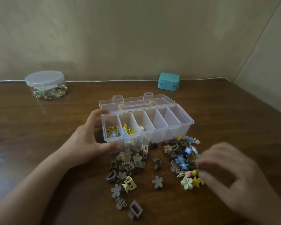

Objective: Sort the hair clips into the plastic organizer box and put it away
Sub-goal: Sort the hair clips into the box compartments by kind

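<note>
the brown wooden table fills the view below a beige wall. on it, in front of me, the clear plastic organizer box sits with its lid folded back; yellow clips lie in its leftmost compartments. my left hand grips the box's left end, thumb on the near wall. my right hand is blurred over the right pile, so i cannot tell if it holds anything. loose hair clips scatter just before the box.
</note>
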`<act>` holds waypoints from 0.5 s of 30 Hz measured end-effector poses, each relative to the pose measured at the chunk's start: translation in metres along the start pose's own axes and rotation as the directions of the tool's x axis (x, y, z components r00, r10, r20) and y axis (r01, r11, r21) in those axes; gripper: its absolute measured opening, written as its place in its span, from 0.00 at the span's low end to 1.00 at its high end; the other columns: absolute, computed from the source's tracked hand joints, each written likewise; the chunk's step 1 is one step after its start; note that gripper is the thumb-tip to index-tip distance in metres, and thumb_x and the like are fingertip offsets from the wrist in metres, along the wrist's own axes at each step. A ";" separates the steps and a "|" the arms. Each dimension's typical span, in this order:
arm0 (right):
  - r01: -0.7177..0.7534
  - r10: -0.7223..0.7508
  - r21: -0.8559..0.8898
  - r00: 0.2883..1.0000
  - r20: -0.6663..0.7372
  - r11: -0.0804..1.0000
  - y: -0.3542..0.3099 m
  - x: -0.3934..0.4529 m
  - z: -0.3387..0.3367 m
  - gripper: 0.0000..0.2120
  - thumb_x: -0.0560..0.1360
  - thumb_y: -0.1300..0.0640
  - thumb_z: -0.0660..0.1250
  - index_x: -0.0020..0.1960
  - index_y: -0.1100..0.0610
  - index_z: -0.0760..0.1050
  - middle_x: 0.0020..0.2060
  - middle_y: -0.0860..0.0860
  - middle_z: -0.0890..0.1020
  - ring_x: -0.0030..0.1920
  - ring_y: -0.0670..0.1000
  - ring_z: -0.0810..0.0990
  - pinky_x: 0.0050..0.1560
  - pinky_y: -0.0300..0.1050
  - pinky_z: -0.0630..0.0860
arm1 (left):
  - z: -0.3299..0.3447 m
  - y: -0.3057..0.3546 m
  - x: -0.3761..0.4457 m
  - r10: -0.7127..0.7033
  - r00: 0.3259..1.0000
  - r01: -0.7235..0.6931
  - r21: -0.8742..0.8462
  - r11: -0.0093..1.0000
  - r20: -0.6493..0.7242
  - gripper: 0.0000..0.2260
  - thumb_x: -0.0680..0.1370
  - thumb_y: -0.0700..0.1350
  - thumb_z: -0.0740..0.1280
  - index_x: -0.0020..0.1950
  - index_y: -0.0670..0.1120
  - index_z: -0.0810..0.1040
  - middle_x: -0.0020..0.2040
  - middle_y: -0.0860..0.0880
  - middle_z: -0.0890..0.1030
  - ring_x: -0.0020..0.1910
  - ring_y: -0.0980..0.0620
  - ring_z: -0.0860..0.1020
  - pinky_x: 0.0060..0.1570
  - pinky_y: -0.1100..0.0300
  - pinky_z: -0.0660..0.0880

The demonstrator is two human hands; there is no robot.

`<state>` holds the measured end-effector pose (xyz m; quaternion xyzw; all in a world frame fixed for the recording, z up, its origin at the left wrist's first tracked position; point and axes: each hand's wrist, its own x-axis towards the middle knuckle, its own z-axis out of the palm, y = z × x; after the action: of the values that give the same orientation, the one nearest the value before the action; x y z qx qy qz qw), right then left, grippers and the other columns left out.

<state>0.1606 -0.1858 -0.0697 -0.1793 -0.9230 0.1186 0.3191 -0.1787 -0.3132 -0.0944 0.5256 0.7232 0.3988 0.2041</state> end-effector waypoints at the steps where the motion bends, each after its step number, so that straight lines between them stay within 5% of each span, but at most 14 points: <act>1: -0.005 0.006 -0.032 0.999 0.033 0.999 0.003 -0.013 0.003 0.09 0.70 0.48 0.70 0.48 0.49 0.81 0.45 0.40 0.80 0.50 0.47 0.78 0.50 0.42 0.73 | 0.000 0.000 0.000 -0.003 1.000 0.003 0.002 1.000 0.002 0.46 0.55 0.71 0.76 0.68 0.69 0.59 0.66 0.58 0.76 0.64 0.57 0.76 0.65 0.48 0.74; 8: -0.203 0.215 -0.166 0.975 0.055 0.965 0.002 -0.027 0.025 0.13 0.72 0.43 0.62 0.52 0.44 0.81 0.47 0.36 0.75 0.53 0.43 0.73 0.48 0.36 0.70 | 0.001 0.002 -0.001 -0.019 1.000 0.019 -0.018 1.000 0.000 0.46 0.54 0.72 0.76 0.67 0.70 0.59 0.63 0.61 0.77 0.62 0.57 0.77 0.64 0.45 0.74; 15: -0.220 0.269 -0.226 0.938 0.217 0.949 -0.008 -0.006 0.034 0.09 0.69 0.36 0.60 0.45 0.38 0.73 0.46 0.31 0.72 0.54 0.37 0.68 0.48 0.36 0.68 | 0.000 0.000 -0.001 -0.018 1.000 0.018 -0.021 1.000 0.005 0.46 0.55 0.71 0.77 0.68 0.69 0.59 0.66 0.58 0.77 0.63 0.57 0.77 0.64 0.45 0.74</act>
<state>0.1419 -0.1994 -0.0962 -0.3082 -0.9328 0.0864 0.1660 -0.1779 -0.3140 -0.0944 0.5178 0.7232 0.4035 0.2147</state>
